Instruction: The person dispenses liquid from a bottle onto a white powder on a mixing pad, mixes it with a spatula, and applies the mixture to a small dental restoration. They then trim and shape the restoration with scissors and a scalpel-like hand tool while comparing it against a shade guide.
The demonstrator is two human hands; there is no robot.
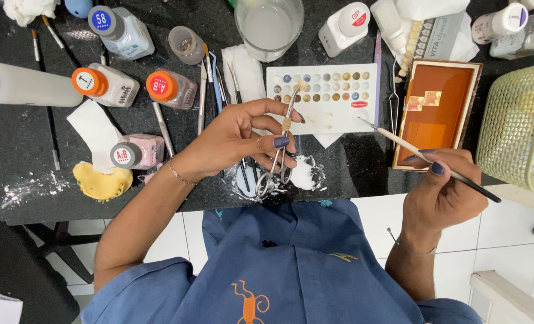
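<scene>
Dark speckled worktop (15, 210) – white tiled floor (507, 234) (perhaps glossy).

1. The steel forceps (282, 141) have scissor-like ring handles and slim, long arms. They stand nearly upright in view, rings toward the worktop's near edge, and their tips pinch a small pale tooth-like piece (301, 86) near the worktop's middle.
2. The fine brush (426, 159) has a light shaft and dark rear end. It lies slanted, with its pointed tip toward the far left, near the worktop's near right edge.
</scene>
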